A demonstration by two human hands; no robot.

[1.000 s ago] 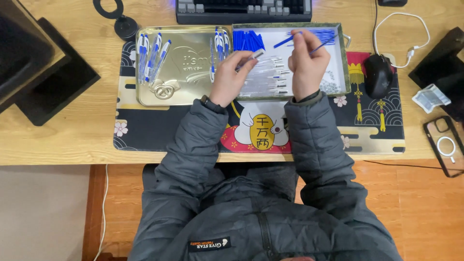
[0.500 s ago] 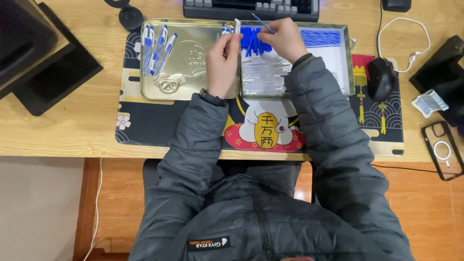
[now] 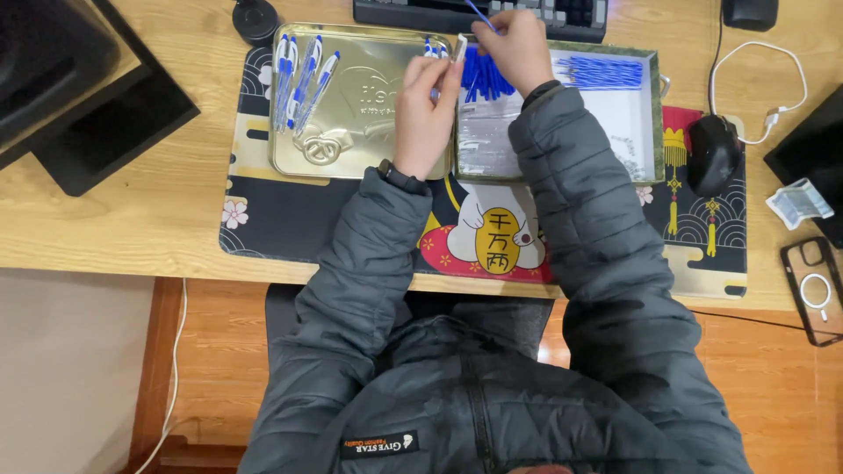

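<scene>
Left hand [image 3: 428, 104] pinched a slim white pen barrel [image 3: 459, 48] over the shiny gold tin [image 3: 351, 140], right hand [image 3: 514, 46] gripped a thin blue refill [image 3: 479, 15], glossy pens [image 3: 300, 75] lay in the tin, wooden worktop [image 3: 132, 219]

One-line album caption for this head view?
Left hand holds a pen barrel, right hand a blue refill, above two trays.

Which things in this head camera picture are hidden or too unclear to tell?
- Right hand: its thin blue piece is cut off by the top edge.
- Left hand: its small clear piece is too small to identify.
- Green tray: near part hidden by the right sleeve.
- Keyboard: cut off by the top edge.
</scene>
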